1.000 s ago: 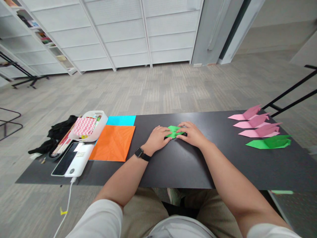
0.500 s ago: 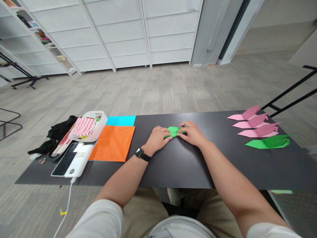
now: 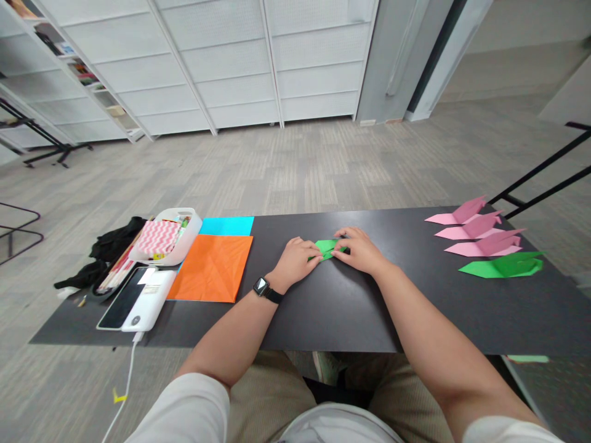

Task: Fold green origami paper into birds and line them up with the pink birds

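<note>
A small piece of folded green paper (image 3: 327,248) lies on the dark table in front of me, between both hands. My left hand (image 3: 298,261) has its fingers closed on the paper's left end. At the right end, my right hand (image 3: 359,250) pinches the paper between thumb and fingers. Parts of the paper are hidden under the fingertips. A watch with a black band sits on my left wrist.
At the right stand several folded paper figures, pink ones (image 3: 484,244) and a green one (image 3: 503,266). Orange paper (image 3: 212,269) overlaps a blue sheet (image 3: 227,226) on the left. Beside them are a white basket (image 3: 188,241), a phone (image 3: 122,299) and a white power bank (image 3: 148,301) with a cable.
The green paper's outline has become narrower and it has shifted slightly to the right. My fingers have moved a little along it, the left hand's drawing in.
</note>
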`<state>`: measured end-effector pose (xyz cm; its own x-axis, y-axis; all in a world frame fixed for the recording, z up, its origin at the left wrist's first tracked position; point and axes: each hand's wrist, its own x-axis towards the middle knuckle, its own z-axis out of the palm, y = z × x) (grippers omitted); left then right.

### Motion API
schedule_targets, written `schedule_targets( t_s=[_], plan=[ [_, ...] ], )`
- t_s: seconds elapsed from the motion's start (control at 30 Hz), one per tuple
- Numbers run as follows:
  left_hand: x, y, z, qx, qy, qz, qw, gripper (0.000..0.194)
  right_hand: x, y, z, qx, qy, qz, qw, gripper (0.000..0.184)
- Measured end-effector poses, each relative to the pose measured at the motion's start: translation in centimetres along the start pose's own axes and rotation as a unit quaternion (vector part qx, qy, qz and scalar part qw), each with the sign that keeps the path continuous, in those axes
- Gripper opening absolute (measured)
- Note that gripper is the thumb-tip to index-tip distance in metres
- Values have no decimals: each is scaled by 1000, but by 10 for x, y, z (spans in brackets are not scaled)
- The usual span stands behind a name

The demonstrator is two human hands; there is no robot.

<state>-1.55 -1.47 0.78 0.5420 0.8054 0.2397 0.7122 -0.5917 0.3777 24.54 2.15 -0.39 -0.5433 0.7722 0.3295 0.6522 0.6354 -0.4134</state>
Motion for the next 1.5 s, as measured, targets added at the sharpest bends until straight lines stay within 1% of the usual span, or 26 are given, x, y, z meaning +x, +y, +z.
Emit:
schedule_targets(
  t_s=[0.13, 0.33, 0.6, 0.87, 1.07, 1.33, 1.4, 1.5],
  plan=[
    [0, 0, -1, 14, -9, -7, 1000, 19, 0, 2, 3, -2, -10, 18, 1000, 9],
    [1, 1, -3, 20, -15, -5, 1000, 18, 0, 2, 4, -8, -14, 24, 1000, 9],
    [2, -4, 1, 18, -6, -7, 1000, 16, 1, -1, 6, -15, -11, 37, 999, 8],
    [2, -3, -2, 18, -16, 12, 1000, 12, 1, -2, 7, -17, -5, 32, 999, 7],
    [2, -6, -4, 15, -34, 37, 999, 16, 1, -2, 9, -16, 2, 24, 1000, 7],
    [1, -5, -6, 27, -41, 38, 998, 22, 1, -5, 10, -19, 15, 26, 999, 6],
    [1, -4, -6, 29, -40, 37, 998, 22, 2, -7, 8, -14, 17, 31, 999, 9],
    [1, -4, -6, 29, -41, 41, 998, 22, 3, -11, 5, -3, 23, 43, 999, 19]
  ],
)
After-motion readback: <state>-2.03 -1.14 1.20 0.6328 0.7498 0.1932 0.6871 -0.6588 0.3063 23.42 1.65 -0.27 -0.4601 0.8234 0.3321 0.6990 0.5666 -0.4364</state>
